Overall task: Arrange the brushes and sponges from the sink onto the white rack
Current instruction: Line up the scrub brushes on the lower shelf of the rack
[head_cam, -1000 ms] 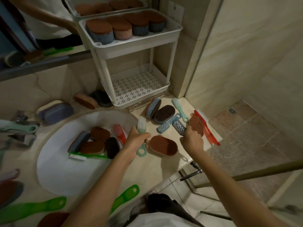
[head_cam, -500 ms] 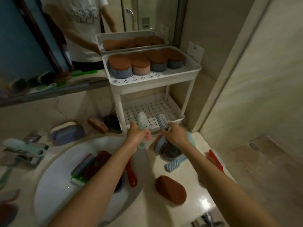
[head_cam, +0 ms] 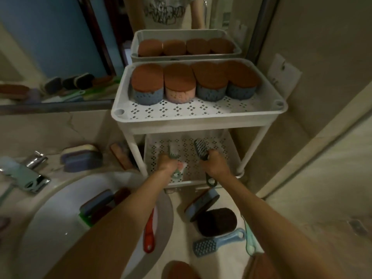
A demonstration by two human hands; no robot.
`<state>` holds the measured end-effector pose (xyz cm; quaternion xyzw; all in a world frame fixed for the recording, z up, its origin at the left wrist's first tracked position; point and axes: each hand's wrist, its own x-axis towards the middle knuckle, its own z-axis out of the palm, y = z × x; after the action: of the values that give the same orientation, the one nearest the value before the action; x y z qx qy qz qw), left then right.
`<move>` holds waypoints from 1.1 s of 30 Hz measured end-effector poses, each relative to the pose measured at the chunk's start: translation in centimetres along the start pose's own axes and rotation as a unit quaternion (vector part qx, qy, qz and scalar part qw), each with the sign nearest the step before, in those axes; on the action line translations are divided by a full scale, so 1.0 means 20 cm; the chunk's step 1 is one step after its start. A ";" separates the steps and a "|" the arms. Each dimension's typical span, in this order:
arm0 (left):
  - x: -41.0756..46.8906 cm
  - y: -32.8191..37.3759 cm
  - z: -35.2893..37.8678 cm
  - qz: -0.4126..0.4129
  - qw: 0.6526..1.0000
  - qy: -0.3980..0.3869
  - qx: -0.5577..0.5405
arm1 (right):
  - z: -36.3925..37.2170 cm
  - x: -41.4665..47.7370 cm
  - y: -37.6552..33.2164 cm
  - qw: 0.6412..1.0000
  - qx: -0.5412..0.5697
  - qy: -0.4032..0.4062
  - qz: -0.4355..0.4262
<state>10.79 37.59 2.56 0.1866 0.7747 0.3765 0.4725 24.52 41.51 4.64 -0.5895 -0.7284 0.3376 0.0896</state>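
no readable text, labels or numbers, shirt print in mirror [head_cam: 164,14] blurred, illegible

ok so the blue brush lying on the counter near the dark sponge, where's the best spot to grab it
Grip the blue brush by its narrow handle, the end with the hanging hole that points right and slightly away from you. It lies flat with the wide head toward the left, so come from above on the right side with the right hand, once that hand has set down the dark brush it holds.
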 end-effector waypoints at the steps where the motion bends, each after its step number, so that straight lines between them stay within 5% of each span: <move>1: 0.02 -0.01 0.00 -0.011 1.000 0.001 0.013 | 0.01 0.02 0.00 1.000 0.002 -0.011 -0.001; 8: 0.06 -0.03 -0.03 0.028 0.984 0.053 0.167 | 0.09 0.15 -0.03 0.999 0.007 -0.052 0.017; 15: 0.03 -0.08 -0.01 0.121 0.898 0.079 0.417 | 0.16 0.18 -0.02 0.998 -0.012 -0.065 0.010; 25: 0.11 -0.10 -0.02 0.149 0.876 0.134 0.439 | 0.22 0.17 0.03 0.996 -0.084 -0.016 -0.036; 33: 0.20 -0.02 -0.07 0.116 0.910 0.181 0.354 | 0.29 0.23 -0.03 0.990 -0.119 -0.006 -0.080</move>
<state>7.70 39.31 0.18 0.3589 0.9022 0.1573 0.1804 19.59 43.47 -0.61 -0.5333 -0.8090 0.2439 0.0412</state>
